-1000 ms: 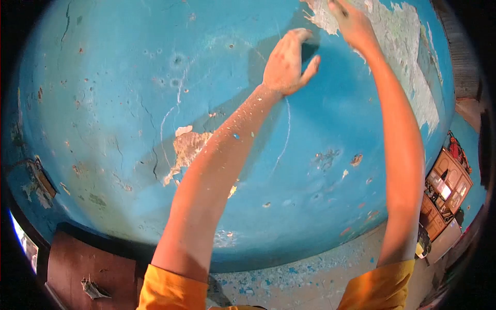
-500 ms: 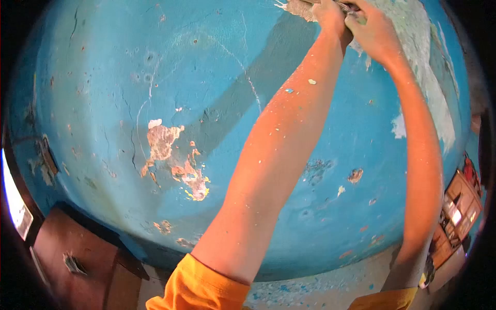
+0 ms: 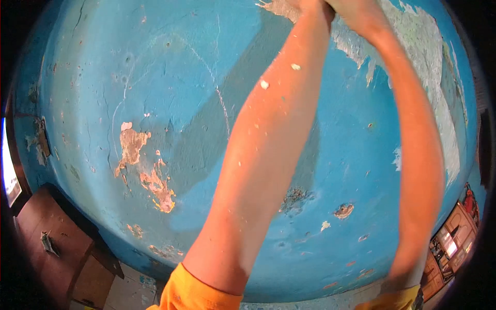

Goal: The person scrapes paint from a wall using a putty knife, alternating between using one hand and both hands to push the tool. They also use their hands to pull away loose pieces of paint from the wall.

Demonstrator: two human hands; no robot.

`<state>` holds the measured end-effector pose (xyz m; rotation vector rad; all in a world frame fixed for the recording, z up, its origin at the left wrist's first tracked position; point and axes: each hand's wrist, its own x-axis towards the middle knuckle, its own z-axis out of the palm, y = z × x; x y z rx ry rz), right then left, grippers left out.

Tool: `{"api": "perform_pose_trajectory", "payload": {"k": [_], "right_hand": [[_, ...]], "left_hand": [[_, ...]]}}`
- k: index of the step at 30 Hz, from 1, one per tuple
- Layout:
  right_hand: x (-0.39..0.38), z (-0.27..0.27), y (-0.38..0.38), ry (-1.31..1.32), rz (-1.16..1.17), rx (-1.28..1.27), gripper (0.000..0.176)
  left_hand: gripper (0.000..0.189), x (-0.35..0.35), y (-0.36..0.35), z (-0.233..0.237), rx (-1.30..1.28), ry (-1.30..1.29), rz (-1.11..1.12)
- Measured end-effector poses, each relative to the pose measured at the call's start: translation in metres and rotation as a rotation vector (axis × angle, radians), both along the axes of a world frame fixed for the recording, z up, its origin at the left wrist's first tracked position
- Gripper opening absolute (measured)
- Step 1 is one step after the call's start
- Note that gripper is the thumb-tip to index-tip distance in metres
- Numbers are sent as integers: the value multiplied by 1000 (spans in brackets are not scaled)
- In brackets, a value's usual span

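Both of my arms reach up a blue painted wall point(image 3: 356, 170), with pale flakes stuck on the skin. At the top edge, my left hand point(image 3: 311, 5) is beside a bare patch point(image 3: 281, 9) where the paint has come off. My right hand point(image 3: 356, 13) is close against it, curled, near a large peeled grey-green area point(image 3: 413, 36). The frame cuts off most fingers of both hands. The half-second-old view shows them closed around a slim, dark, textured object, whose kind I cannot make out.
Lower left stands a brown wooden piece of furniture point(image 3: 57, 237) with a small crumpled item point(image 3: 49, 243) on it. A wooden cabinet point(image 3: 457, 232) is at lower right. Paint chips lie on the floor point(image 3: 330, 301). Another peeled patch point(image 3: 133, 144) marks the wall at left.
My hands have moved up, partly out of view, and the slim object no longer shows. The wall's marks on the left have shifted left as the view turned.
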<state>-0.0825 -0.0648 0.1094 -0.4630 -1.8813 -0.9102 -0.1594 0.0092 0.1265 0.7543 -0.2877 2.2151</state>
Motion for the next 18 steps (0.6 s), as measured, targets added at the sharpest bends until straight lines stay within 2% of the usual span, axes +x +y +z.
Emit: {"api": "perform_pose_trajectory", "payload": {"k": [3,5,7,8,9,10,12,13,14,15,16,18], "right_hand": [[5,-10,-26,-56,-27,80,24],[-8,-24,-48,-15,-166,-77,23],[-21,2,-19,-22,-166,25,24],[-18,14,-15,-3,-175,127,24],[-27,4,-39,64,-215,-14,25],[-22,6,-34,58,-226,-12,25],[-10,3,-22,-55,-28,59,24],[3,3,-27,-29,-96,-42,24],[4,-6,-40,-30,-101,-39,24],[1,-15,-51,30,-171,-42,23],[-8,-19,-53,81,-236,-51,23],[-33,-18,-37,73,-232,-40,23]], "left_hand": [[37,21,9,8,-85,-25,114],[37,10,13,10,-90,-2,177],[37,-2,12,18,-71,10,198],[37,-7,6,15,-35,24,151],[37,-6,-4,15,-3,36,108],[37,-8,-9,8,24,40,52],[37,2,-13,-1,44,50,-20],[42,13,-11,2,-3,-29,-24],[48,22,-6,5,-55,-118,-24],[51,29,-1,6,-185,-116,95],[51,25,13,11,-191,-125,104],[52,5,32,17,-301,4,522]]}}
